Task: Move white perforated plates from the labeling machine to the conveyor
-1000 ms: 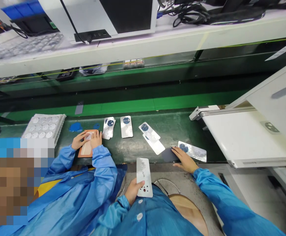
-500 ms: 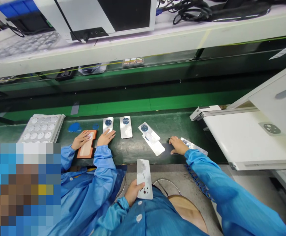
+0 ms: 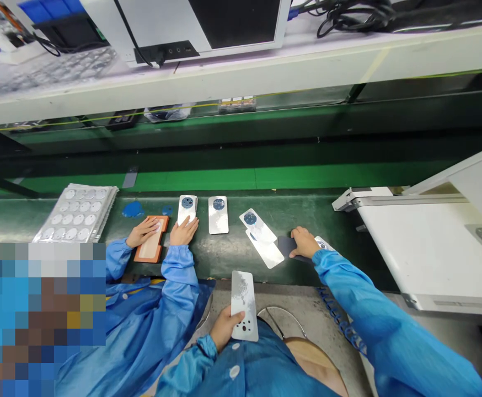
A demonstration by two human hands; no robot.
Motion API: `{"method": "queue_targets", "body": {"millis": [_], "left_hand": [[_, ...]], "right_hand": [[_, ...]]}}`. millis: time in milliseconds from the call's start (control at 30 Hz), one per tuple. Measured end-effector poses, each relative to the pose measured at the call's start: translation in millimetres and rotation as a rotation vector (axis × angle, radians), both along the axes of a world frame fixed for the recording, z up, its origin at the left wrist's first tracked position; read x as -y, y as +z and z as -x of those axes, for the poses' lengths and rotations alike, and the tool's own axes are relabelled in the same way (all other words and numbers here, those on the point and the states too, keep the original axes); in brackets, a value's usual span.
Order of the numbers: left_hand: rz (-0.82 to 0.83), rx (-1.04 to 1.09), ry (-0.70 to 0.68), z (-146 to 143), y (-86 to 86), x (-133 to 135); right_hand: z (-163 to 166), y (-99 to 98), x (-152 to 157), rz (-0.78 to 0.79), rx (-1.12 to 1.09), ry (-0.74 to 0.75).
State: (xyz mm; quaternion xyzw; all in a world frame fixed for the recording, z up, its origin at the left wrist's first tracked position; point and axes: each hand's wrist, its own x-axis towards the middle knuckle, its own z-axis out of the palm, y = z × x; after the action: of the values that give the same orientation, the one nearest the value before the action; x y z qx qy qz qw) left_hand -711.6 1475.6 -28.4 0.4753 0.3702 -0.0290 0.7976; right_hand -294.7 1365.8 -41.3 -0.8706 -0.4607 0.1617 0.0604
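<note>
The left hand was closed around the lower end of a silvery phone back cover, held upright close to the body above the near bench edge, its camera holes at the bottom. The right hand was stretched forward and rested palm down, fingers curled, on a dark flat piece lying on the green conveyor belt; whether the fingers had closed on it cannot be told. A further cover lay partly hidden just beyond that hand.

Just left of the dark piece, two covers overlapped at an angle, the upper one showing a blue round camera patch. Farther left, a single cover lay square on the belt.

A co-worker in blue sleeves worked at the left: one hand pressed on an orange fixture, the other hand lay on a cover beside it.

A stack of clear blister trays, their round pockets filled with pale discs, stood at the far left of the belt.

At the right, a white machine table overhung the belt's end. Open belt remained between the single cover and the overlapped pair, and along the near edge in front of the held cover. A white shelf ran above.
</note>
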Motion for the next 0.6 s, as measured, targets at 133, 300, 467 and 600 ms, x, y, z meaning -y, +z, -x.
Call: {"method": "queue_targets", "body": {"millis": [133, 300, 467, 600], "left_hand": [[-0.784, -0.085, 0.070, 7, 53.3, -122], [-1.286, -0.183, -0.151, 20, 106.5, -287], [-1.354, -0.188, -0.227, 34, 81.4, -364], [-1.578, -0.076, -0.693, 47, 66.2, -424]], "right_hand": [[-15, 8.8, -13, -0.010, -0.036, -0.065], [-34, 28.4, -45, -0.136, -0.064, -0.110], [25, 26.3, -79, -0.330, -0.015, -0.074], [100, 1.0, -88, -0.379, -0.030, -0.040]]}}
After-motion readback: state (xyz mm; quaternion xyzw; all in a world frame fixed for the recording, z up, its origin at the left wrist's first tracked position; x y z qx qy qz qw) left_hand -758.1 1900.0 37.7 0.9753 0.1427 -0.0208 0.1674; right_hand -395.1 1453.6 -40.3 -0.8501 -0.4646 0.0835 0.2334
